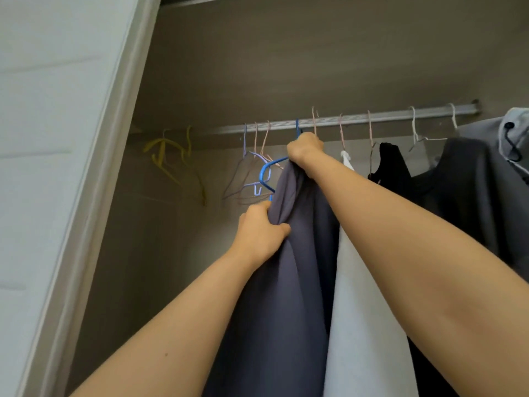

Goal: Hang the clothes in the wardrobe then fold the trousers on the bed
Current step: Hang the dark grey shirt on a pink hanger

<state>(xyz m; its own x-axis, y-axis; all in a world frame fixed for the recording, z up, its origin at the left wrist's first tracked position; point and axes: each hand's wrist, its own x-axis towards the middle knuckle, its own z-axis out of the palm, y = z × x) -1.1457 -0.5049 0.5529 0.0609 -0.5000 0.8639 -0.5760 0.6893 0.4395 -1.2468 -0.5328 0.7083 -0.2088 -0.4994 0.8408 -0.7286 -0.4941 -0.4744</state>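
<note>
Two hands are raised at the wardrobe rail.

Right hand: closed in a fist just under the rail, clamped round the neck of the blue hanger and the top of the slate-grey garment. The hanger's hook crosses the rail above our knuckles.

Left hand: lower and to the left. Fingers and thumb are curled into a bunched fold of the same garment, just below the hanger's bare left shoulder.

The slate-grey garment drops from our right fist to the bottom edge of the view, between our forearms. We cannot tell what type of garment it is.

To its right along the rail:
- a white garment touching it
- a black sleeveless top
- a dark grey T-shirt
- a pale grey garment with a black cord, at the frame edge

To its left are empty pink and lilac hangers on the rail. Farther left in shadow are yellow hangers. A white door frame runs along the left side.
</note>
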